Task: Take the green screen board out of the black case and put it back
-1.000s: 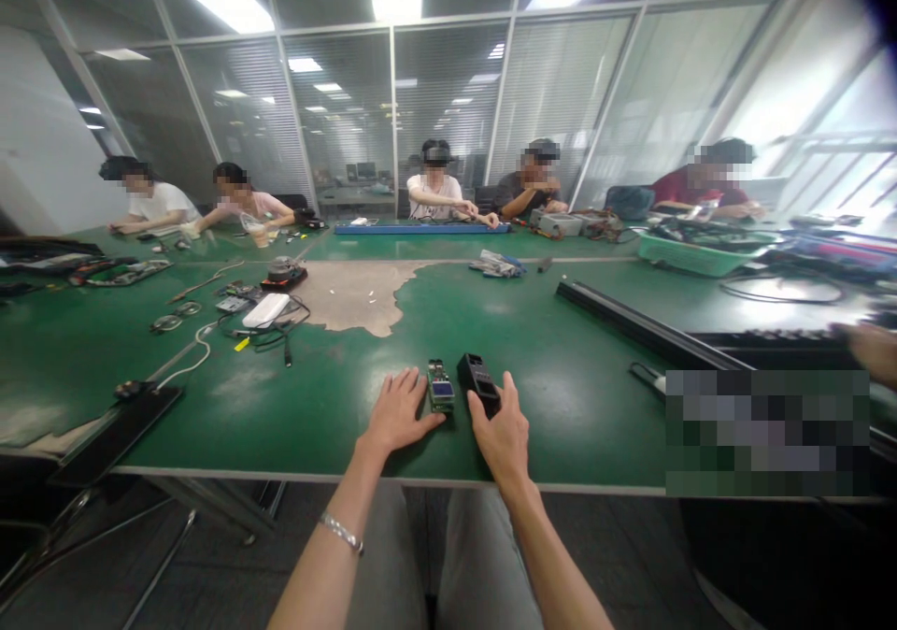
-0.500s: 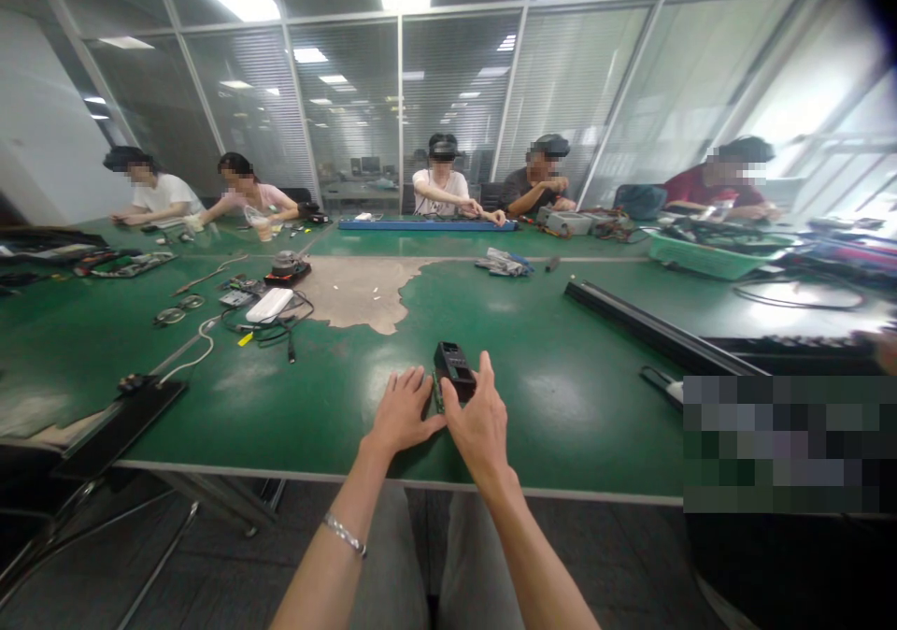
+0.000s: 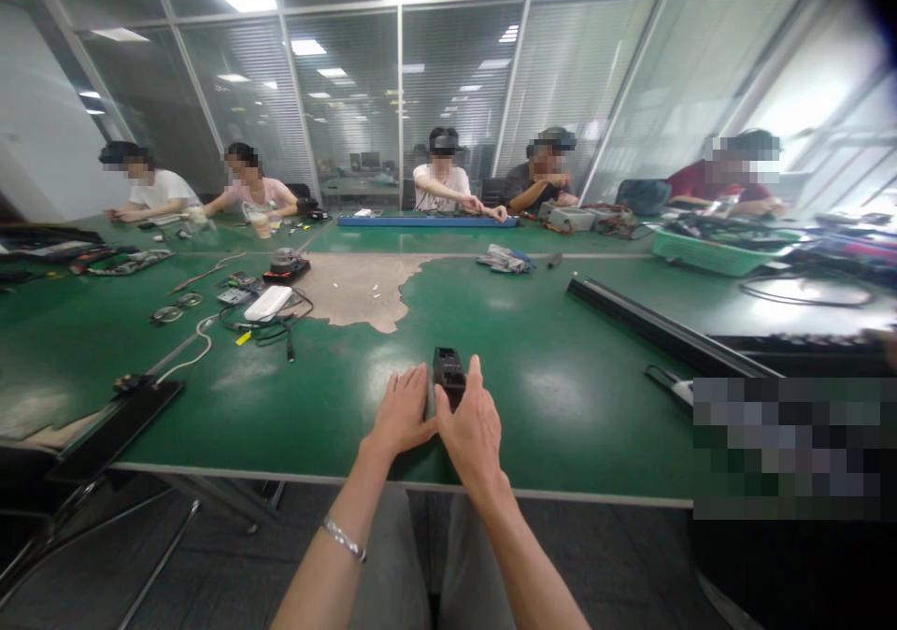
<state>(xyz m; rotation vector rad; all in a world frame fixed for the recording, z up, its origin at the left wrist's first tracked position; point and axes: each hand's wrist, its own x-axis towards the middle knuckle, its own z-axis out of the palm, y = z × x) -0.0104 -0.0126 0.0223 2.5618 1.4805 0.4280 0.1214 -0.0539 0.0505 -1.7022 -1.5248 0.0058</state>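
A small black device with openings in its upper face is on the green table, just beyond my hands. My right hand holds its near end, with the thumb on the left side and the fingers along the right. My left hand lies palm down on the table to the left of the device, fingers close together and stretched forward, its thumb reaching to my right hand. The device's near end is hidden by my right hand.
Left of centre lie a white box and cables. A long black bar crosses the right side, near a green basket. Grey gloves lie farther back. Several people sit across the table.
The black device has turned more upright in view and shifted slightly left with my right hand. The green edge beside it no longer shows. My left hand has hardly moved.
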